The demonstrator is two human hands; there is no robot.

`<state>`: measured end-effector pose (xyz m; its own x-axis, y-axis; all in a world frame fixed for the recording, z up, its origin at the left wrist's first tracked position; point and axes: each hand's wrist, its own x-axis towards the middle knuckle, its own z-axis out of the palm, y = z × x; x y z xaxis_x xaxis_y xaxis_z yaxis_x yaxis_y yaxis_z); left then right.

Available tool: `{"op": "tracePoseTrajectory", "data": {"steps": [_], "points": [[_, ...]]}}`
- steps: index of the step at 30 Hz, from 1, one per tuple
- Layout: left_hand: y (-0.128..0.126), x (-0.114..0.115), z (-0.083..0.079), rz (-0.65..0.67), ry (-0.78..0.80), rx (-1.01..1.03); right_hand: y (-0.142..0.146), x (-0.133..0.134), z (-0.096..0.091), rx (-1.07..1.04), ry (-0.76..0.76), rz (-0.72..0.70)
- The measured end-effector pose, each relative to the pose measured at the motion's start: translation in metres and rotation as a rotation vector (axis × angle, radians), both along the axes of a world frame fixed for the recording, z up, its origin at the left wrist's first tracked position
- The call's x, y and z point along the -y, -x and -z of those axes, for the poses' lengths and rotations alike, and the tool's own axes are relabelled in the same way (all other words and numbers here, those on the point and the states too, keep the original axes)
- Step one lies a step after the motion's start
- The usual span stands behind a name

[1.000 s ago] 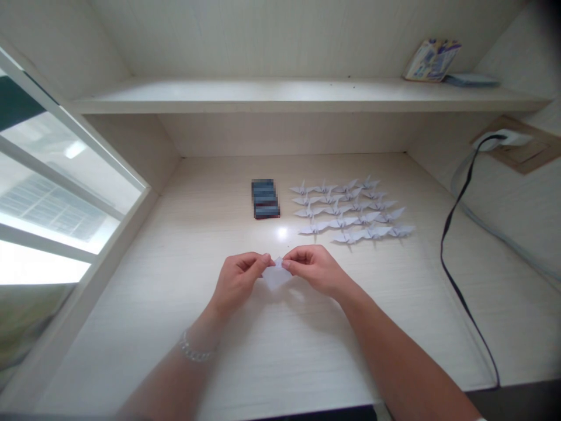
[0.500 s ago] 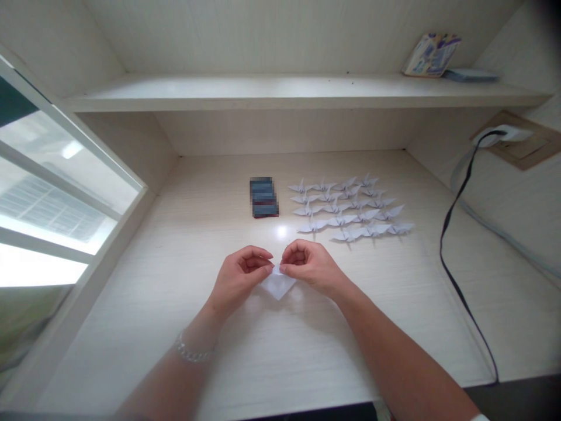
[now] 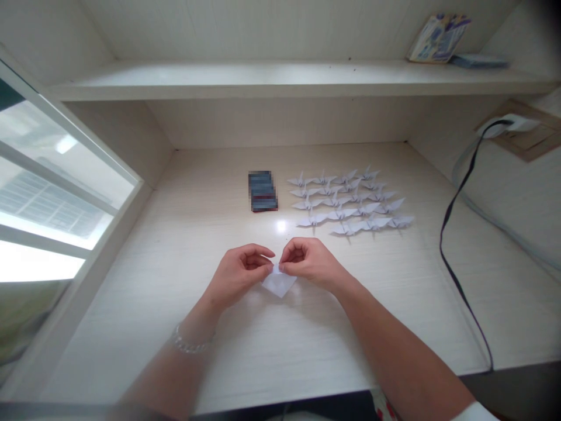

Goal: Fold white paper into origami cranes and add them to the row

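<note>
A small folded piece of white paper [image 3: 279, 284] lies between my hands, low over the desk, with one corner pointing toward me. My left hand [image 3: 245, 269] pinches its upper left edge between thumb and fingers. On the upper right edge, my right hand [image 3: 307, 261] has its thumb and curled fingers closed on the paper. The two fingertip grips nearly meet at the top of the sheet and hide that part. Several white paper cranes [image 3: 350, 202] stand in rows beyond my right hand.
A dark pixelated rectangular object [image 3: 263, 192] lies left of the cranes. A black cable [image 3: 445, 225] runs from the wall socket [image 3: 532, 131] down the desk's right side. Above, a shelf [image 3: 263, 75] carries a small box [image 3: 439, 39]. A window [image 3: 52, 175] is at left.
The view has tilted slightly downward, so the shelf and cranes sit higher in the picture. Both hands keep their pinch on the paper, with hardly any movement.
</note>
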<state>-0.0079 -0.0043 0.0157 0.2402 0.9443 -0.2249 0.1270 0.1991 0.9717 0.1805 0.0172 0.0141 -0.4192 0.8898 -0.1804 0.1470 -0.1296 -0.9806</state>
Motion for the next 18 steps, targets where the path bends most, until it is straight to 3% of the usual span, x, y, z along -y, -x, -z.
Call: {"op": "tracePoseTrajectory", "data": {"steps": [18], "points": [[-0.0023,0.0000,-0.0033,0.043,0.043,-0.016,0.0001,0.0012,0.0029,0.041,0.033,-0.033]]}}
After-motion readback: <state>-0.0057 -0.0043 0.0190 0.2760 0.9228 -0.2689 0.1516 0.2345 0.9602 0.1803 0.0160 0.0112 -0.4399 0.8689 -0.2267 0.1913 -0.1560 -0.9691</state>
